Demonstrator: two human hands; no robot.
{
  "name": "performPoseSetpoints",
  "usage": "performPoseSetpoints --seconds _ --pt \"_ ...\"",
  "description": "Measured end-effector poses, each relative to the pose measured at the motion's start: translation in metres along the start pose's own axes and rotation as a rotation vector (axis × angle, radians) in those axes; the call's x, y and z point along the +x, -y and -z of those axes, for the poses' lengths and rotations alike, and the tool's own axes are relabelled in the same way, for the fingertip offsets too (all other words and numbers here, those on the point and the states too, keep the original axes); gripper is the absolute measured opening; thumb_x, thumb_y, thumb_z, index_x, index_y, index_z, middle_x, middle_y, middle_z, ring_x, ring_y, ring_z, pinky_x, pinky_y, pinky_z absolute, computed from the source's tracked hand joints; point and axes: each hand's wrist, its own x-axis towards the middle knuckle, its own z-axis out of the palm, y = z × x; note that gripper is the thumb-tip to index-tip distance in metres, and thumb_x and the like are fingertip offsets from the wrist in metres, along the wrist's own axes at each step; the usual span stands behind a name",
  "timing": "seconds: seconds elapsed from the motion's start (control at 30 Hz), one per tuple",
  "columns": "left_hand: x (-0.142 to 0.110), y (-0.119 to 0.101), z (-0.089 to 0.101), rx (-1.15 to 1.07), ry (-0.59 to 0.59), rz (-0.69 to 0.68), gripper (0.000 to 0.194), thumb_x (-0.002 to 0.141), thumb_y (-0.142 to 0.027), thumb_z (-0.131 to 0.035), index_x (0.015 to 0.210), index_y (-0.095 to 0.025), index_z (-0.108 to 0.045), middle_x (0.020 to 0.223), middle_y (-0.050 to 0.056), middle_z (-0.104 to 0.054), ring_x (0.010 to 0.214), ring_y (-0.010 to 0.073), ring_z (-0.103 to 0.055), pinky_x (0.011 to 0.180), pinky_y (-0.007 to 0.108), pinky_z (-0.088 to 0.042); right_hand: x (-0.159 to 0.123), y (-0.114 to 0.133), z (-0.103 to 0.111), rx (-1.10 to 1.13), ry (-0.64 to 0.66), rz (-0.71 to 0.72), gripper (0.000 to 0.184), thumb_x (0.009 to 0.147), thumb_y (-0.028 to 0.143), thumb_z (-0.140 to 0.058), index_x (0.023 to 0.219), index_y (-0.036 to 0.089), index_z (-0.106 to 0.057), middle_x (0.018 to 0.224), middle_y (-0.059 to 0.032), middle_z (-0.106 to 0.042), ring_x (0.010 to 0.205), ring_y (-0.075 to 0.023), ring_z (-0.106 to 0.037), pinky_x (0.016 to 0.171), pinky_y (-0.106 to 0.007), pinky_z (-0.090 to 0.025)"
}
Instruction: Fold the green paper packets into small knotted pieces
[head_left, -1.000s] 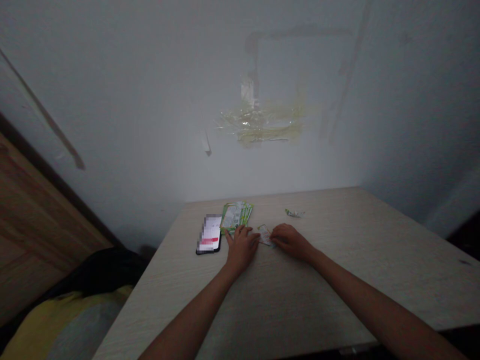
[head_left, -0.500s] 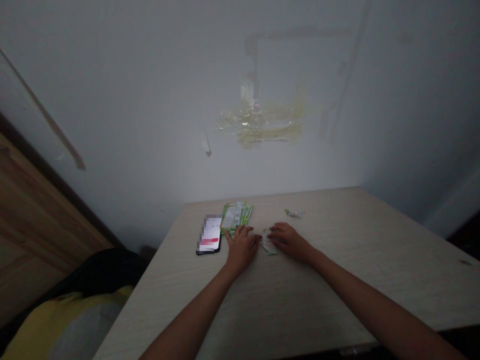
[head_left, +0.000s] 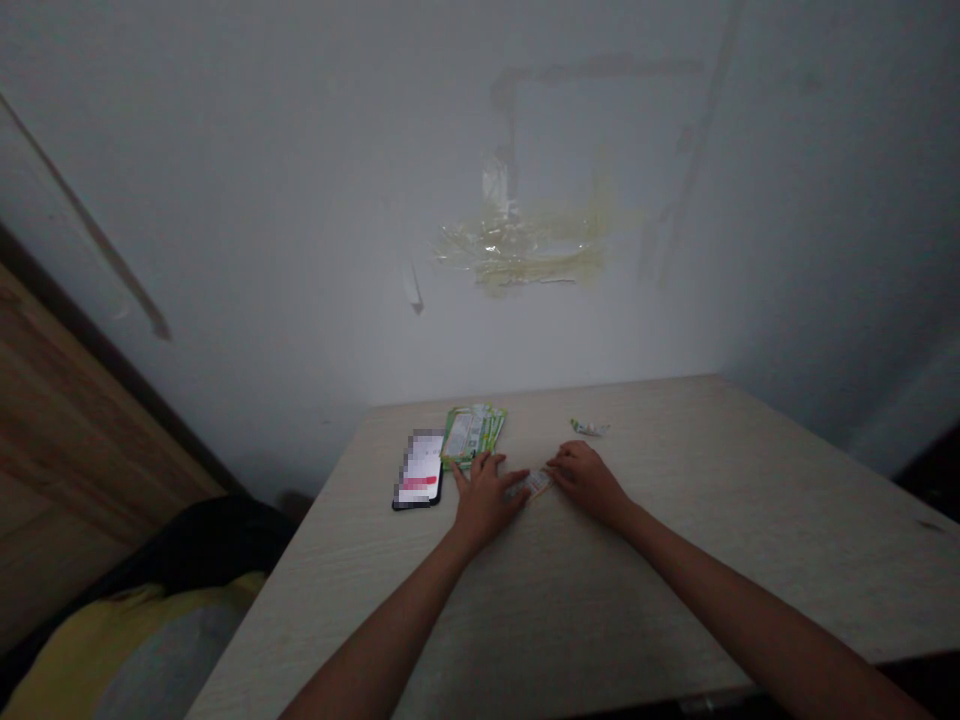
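Observation:
A small printed white-and-green paper piece (head_left: pixel 538 483) lies on the table between my two hands. My left hand (head_left: pixel 486 500) rests flat with its fingers spread, the thumb touching the left end of the piece. Its fingertips reach the near edge of a stack of green-and-white printed packets (head_left: pixel 469 432). Closed at the fingertips, my right hand (head_left: pixel 589 480) pinches the right end of the paper piece. Part of the piece is covered by my fingers.
Left of the stack lies a phone (head_left: pixel 421 470) with a lit, partly blurred screen. A crumpled wrapper (head_left: pixel 589 428) sits farther back on the pale wooden table (head_left: pixel 720 480). Behind stands a wall (head_left: pixel 300 250) with tape remnants. Yellow-and-grey fabric (head_left: pixel 150 650) is at lower left.
The paper piece has turned from upright to slanting, its right end now higher. My right fingers have drawn together on it. My left thumb has shifted slightly right.

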Motion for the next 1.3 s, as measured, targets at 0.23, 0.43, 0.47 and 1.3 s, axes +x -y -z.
performPoseSetpoints --seconds 0.23,0.43,0.47,1.3 --pt "0.0002 0.0008 -0.0009 -0.019 0.012 -0.013 0.031 0.083 -0.05 -0.061 0.115 -0.049 -0.063 0.138 0.003 -0.049 0.136 0.0333 -0.03 0.104 0.075 0.003 -0.0016 -0.0057 -0.0039 0.045 0.006 -0.009 0.018 0.086 0.028 -0.061 0.098 0.021 -0.073 0.101 -0.011 -0.061 0.1 -0.0253 -0.055 0.089 -0.043 -0.047" --pt "0.0003 0.0011 -0.0007 -0.017 0.028 -0.007 0.03 0.084 -0.05 -0.061 0.113 -0.048 -0.065 0.138 0.003 -0.048 0.136 0.0335 -0.029 0.105 0.074 0.002 -0.0028 -0.0087 -0.006 0.068 0.024 -0.012 0.017 0.084 0.026 -0.063 0.097 0.022 -0.071 0.102 -0.0102 -0.06 0.102 -0.0256 -0.054 0.09 -0.043 -0.046" --pt "0.0002 0.0011 -0.0005 -0.015 0.028 -0.008 0.03 0.084 -0.049 -0.06 0.114 -0.048 -0.064 0.138 0.003 -0.048 0.136 0.0336 -0.029 0.105 0.074 0.002 -0.0026 -0.0086 -0.006 0.069 0.028 -0.017 0.016 0.083 0.025 -0.063 0.097 0.021 -0.071 0.102 -0.0099 -0.06 0.102 -0.0254 -0.054 0.091 -0.043 -0.046" --pt "0.0007 0.0021 -0.0015 -0.006 0.021 -0.027 0.03 0.085 -0.049 -0.06 0.114 -0.05 -0.063 0.137 0.002 -0.049 0.134 0.0324 -0.032 0.104 0.075 -0.003 -0.0009 -0.0002 -0.0028 0.101 0.063 -0.086 0.012 0.08 0.014 -0.061 0.089 0.018 -0.067 0.103 -0.0092 -0.058 0.105 -0.0236 -0.05 0.096 -0.04 -0.04"
